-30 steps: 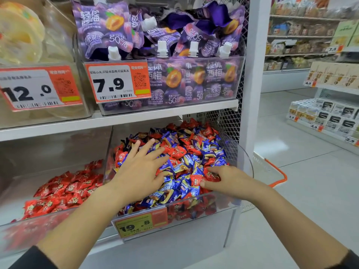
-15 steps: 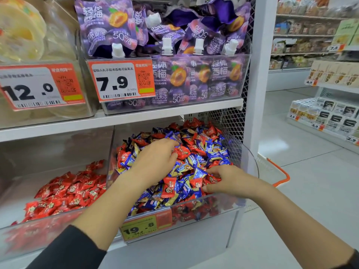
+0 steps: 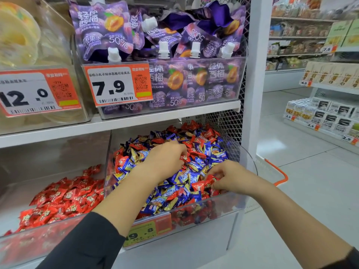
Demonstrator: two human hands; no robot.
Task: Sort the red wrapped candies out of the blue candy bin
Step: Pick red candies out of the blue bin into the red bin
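Two hands work the blue candy bin: left hand fingers curled into the pile at 12 o'clock, right hand pinching red wrapped candies at 4 o'clock. Best gather several, then lift clear of blue wrappers.

The shelf overhangs the bin closely; entry seems free only over its front.
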